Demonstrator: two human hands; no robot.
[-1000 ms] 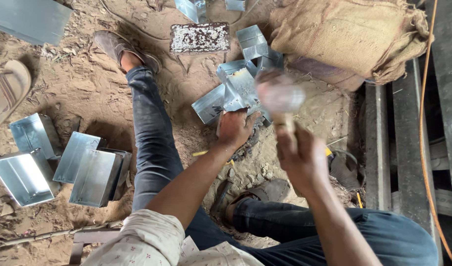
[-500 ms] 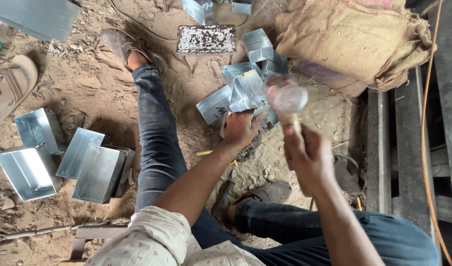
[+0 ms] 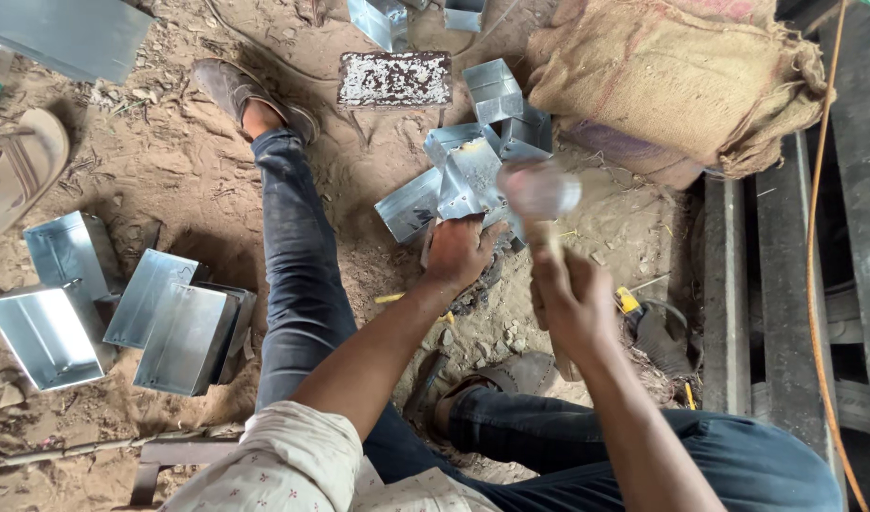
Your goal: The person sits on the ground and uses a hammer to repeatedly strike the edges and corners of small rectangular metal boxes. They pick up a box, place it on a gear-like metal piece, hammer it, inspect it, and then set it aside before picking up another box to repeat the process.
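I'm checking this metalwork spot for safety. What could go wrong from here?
1. The right hand swings a blurred, wooden-handled mallet close above the left hand, which steadies a folded shiny sheet-metal piece; a glancing blow might hit its fingers.
2. That bare hand grips cut sheet metal, so an edge may cut it.
3. More shiny sheet-metal boxes lie beside the jeans-clad leg.

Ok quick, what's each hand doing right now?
Left hand: pressed on the folded sheet-metal piece, steadying it; grip unclear.
Right hand: closed around the handle of a blurred mallet.
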